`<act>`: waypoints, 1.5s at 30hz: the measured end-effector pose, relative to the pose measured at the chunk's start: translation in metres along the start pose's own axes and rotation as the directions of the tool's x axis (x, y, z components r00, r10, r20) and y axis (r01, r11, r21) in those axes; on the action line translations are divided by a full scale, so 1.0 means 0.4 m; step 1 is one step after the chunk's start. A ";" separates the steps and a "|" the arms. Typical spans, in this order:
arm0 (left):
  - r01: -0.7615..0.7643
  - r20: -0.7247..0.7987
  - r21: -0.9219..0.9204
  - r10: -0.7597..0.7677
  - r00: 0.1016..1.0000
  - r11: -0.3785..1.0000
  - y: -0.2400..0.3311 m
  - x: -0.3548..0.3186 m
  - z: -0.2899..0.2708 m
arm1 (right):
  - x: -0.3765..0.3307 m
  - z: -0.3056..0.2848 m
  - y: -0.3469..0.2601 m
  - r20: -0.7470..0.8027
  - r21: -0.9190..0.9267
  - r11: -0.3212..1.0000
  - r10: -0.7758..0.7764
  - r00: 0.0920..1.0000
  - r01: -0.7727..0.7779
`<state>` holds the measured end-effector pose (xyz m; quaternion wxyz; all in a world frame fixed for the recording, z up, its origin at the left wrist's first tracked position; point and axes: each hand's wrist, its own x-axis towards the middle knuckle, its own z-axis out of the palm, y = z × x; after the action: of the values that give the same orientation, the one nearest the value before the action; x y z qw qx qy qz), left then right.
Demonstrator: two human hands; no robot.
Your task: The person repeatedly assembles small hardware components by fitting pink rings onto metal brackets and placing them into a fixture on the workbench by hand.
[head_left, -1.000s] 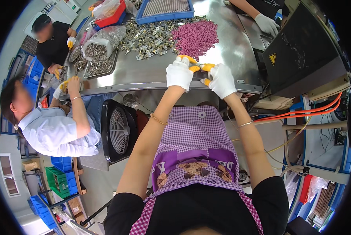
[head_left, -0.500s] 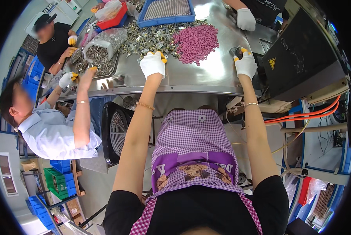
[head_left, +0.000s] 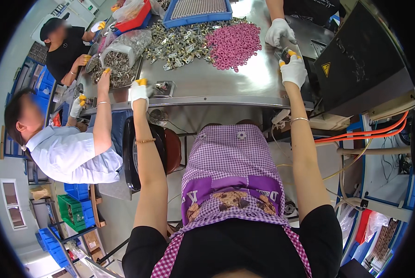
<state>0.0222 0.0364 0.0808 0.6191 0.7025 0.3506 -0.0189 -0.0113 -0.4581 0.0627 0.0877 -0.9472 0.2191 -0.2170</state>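
Stainless-steel worktop (head_left: 240, 85) in a workshop with blue-framed shelving, viewed from above through my remote head camera. Left grip (head_left: 140, 91), white-gloved with yellow fingertips: at the front edge, fingers bent; I cannot tell whether it grasps anything. Just right of it lies a shallow metal plate (head_left: 164, 88) bearing small parts. Right grip (head_left: 292, 69), gloved alike: fingers bent at a small dark piece (head_left: 285, 54) near the worktop's right end; whether they are clamped on it I cannot make out. A co-worker's gloved hand (head_left: 280, 33) is just beyond that piece.

Farther in, a pile of pink rings (head_left: 234, 46) adjoins a heap of metal tabs (head_left: 172, 44); behind them stands a blue tray (head_left: 199, 20) filled with rows of pale pieces. To the left, a clear plastic bag (head_left: 140, 41) and a red bin (head_left: 138, 18).

Writing: I see pale capital letters on the purple band of the checked apron (head_left: 233, 153), and a yellow triangular warning label (head_left: 326, 70) with a bolt symbol on the black machine housing (head_left: 360, 65). White lettering on the co-worker's dark shirt (head_left: 311, 10) is too small for me to read.

Edges and room: the front rim runs in a shallow curve between both arms; shiny steel stretches from the plate to the right grip, in front of the rings. The housing bounds the right side; a seated person (head_left: 73, 153) bounds the left.
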 end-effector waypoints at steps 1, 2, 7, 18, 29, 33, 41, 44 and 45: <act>0.246 0.165 -0.093 -0.229 0.959 0.965 0.003 0.009 -0.008 | 0.000 -0.003 -0.002 0.003 -0.016 1.000 -0.003 1.000 0.003; 0.487 0.341 -0.142 -0.419 0.841 0.862 -0.003 0.016 -0.011 | 0.001 -0.007 -0.004 0.006 -0.033 0.999 -0.007 1.000 0.007; -0.489 0.005 0.203 0.498 0.867 0.849 -0.209 -0.081 0.208 | 0.008 0.013 0.007 -0.020 -0.031 0.999 -0.011 1.000 0.010; -0.726 0.111 0.447 0.772 0.625 0.523 -0.228 -0.309 0.364 | -0.009 -0.021 -0.075 -0.097 -0.258 0.962 -0.112 0.989 0.084; -0.741 0.070 0.637 0.942 0.328 0.211 -0.274 -0.296 0.381 | -0.072 0.043 -0.210 -0.009 0.177 0.867 -0.471 0.882 0.465; -0.744 0.063 0.637 0.947 0.314 0.204 -0.283 -0.283 0.385 | -0.121 0.002 -0.181 -0.168 0.380 0.804 -0.426 0.889 0.457; -0.707 0.060 0.135 0.706 0.705 0.694 -0.209 -0.341 0.373 | -0.203 -0.052 -0.162 0.337 0.757 0.648 -0.496 0.800 0.083; -0.620 0.134 -0.081 0.625 0.769 0.780 -0.168 -0.365 0.381 | -0.177 -0.042 -0.165 0.393 0.806 0.591 -0.493 0.777 -0.033; -0.600 0.186 -0.142 0.617 0.765 0.787 -0.165 -0.376 0.388 | -0.174 -0.048 -0.165 0.425 0.789 0.614 -0.504 0.751 -0.035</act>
<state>-0.0620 -0.1722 0.0576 0.6523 0.7481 0.0327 0.1173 -0.0514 -0.3692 0.0709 0.5084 -0.8582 -0.0679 0.0211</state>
